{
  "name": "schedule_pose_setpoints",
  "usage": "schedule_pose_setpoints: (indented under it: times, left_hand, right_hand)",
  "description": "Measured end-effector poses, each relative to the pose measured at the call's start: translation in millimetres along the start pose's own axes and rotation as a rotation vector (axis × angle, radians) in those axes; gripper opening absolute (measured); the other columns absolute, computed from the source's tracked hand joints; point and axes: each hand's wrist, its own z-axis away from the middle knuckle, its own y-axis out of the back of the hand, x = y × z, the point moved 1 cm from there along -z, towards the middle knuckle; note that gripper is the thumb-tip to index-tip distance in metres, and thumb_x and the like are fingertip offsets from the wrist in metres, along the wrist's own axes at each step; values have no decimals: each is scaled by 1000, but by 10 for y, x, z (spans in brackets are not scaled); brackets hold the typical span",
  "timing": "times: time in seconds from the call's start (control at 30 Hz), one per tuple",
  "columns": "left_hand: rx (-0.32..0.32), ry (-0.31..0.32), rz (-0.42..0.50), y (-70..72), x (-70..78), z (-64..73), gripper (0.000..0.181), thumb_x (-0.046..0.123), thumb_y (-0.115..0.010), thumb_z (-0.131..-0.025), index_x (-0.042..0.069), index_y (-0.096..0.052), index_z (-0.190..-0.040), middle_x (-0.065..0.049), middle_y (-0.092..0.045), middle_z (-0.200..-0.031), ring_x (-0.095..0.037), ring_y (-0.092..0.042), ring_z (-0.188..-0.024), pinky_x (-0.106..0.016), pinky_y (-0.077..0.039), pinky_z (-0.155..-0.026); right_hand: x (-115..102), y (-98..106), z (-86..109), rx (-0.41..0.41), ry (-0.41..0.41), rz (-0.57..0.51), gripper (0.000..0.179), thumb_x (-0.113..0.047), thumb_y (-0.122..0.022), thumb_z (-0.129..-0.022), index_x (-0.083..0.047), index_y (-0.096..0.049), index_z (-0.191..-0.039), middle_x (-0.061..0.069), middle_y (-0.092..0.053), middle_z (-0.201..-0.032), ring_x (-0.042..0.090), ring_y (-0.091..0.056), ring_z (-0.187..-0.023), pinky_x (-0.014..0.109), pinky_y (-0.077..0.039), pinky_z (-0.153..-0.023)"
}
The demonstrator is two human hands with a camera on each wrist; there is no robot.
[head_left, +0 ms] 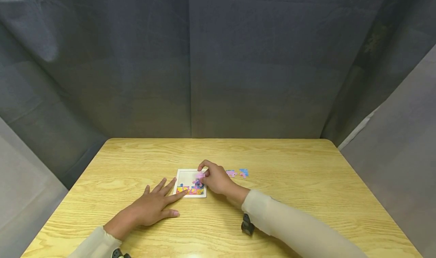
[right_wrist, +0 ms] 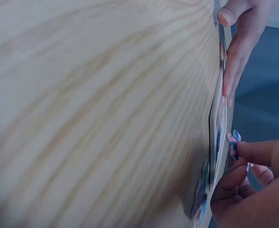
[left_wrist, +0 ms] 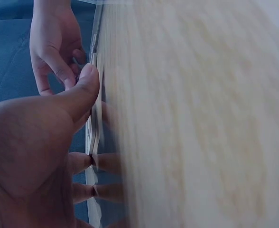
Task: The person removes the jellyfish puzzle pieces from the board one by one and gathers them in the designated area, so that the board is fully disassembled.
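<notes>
A white-rimmed jigsaw tray [head_left: 187,177] lies flat on the table, with joined yellow, pink and blue pieces [head_left: 192,190] along its near side and up its right. My left hand [head_left: 153,207] rests with fingers spread at the tray's left, the index finger lying over the lower pieces. Over the tray's right part, my right hand [head_left: 218,180] pinches a pink and blue puzzle piece [right_wrist: 234,138] between thumb and fingers. In the right wrist view the piece is held tilted, above the tray. My right fingers partly hide the tray's right edge.
Loose pink and blue puzzle pieces [head_left: 243,172] lie on the wooden table [head_left: 289,167] right of the tray, partly behind my right hand. Dark curtains [head_left: 255,80] hang behind the table's far edge. A black wrist device [head_left: 247,224] hangs below my right sleeve.
</notes>
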Motion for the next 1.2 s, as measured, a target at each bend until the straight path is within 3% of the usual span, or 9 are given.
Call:
schedule_pose_setpoints:
  times: [0.33,0.6,0.83,1.0,1.2]
  left_hand:
    - [1,-6,-1,8,17,5,67,61,-51,-101,41,-30,-162,-15,-10,-173,-51,-8,-155,-87,-15,-105]
    - [0,1,8,16,29,7,67,60,-52,-102,41,-30,-162,-14,-10,-173,-50,-8,-156,-87,-14,-106]
    - [4,-9,9,9,27,11,67,58,-53,-102,40,-30,-162,-15,-10,-173,-50,-8,-156,-87,-14,-105]
    - [8,-21,9,5,21,12,67,58,-52,-102,39,-30,-162,-16,-10,-172,-51,-9,-155,-88,-14,-105]
    - [12,-32,10,-1,14,13,67,58,-52,-102,39,-30,-162,-17,-10,-172,-53,-9,-155,-88,-14,-104]
  right_hand:
    - [94,152,110,-4,-7,-56,28,0,-69,-97,-4,-60,-124,4,-61,-77,9,-46,-54,19,-41,-49]
    - [189,277,214,-2,-17,-70,25,-1,-66,-99,-5,-60,-123,2,-55,-74,12,-51,-56,18,-44,-52]
    - [277,382,303,29,-26,-82,24,0,-67,-99,-5,-61,-122,8,-64,-82,17,-60,-66,22,-45,-56]
    - [349,443,367,65,-49,-54,24,-1,-70,-97,-8,-63,-118,6,-61,-84,14,-51,-64,23,-41,-56]
    - [448,512,438,98,-79,-28,23,-1,-72,-95,-10,-65,-115,4,-61,-85,15,-51,-69,27,-42,-60]
